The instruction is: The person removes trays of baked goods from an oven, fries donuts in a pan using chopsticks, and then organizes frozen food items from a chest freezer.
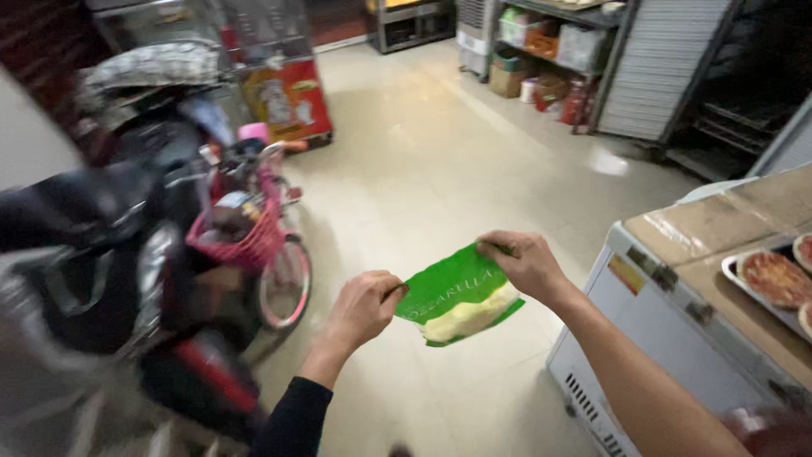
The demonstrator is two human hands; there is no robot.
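A green plastic bag of pale shredded cheese [457,298] hangs in the air between both my hands over the tiled floor. My left hand [364,309] pinches the bag's left top corner. My right hand [523,262] grips its right top corner. The cheese sits bunched in the bag's lower part.
A white chest freezer [643,338] with a cardboard-covered lid stands at the right, bearing a metal tray [734,272] of small sauced pizza bases [774,278]. A dark scooter [101,254] and a pink child's bicycle [262,245] stand at the left. Shelves with boxes [550,51] line the far wall.
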